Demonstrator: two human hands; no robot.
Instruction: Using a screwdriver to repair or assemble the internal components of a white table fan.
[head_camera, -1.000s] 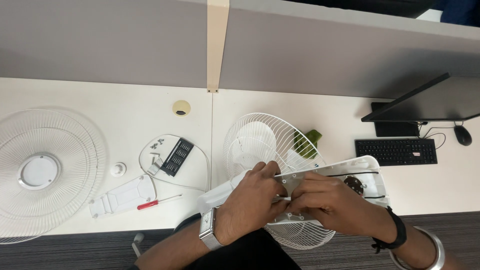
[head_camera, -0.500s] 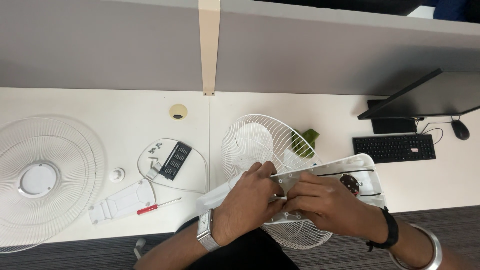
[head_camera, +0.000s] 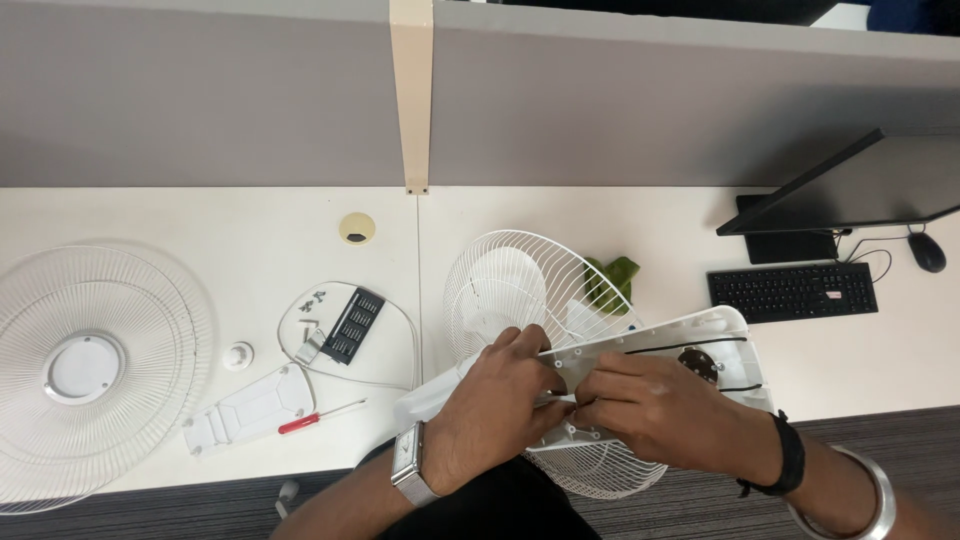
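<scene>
Both hands — left hand (head_camera: 500, 405), right hand (head_camera: 655, 410) — close around the white fan housing (head_camera: 660, 345) held over the bench (head_camera: 250, 230) edge, fingertips pinching something small, perhaps a screw. The plastic housing looks light, stiff, slightly slippery — best gripped along its rim. Wire guard (head_camera: 520, 290) sits just beyond.

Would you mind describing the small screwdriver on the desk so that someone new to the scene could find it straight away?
Start at the large white fan grille lying flat at the desk's left end. Just right of it lies a flat white plastic panel, and the screwdriver rests against that panel's right edge, near the desk's front edge. Its red handle sets it apart from the white and black parts around it.
</scene>
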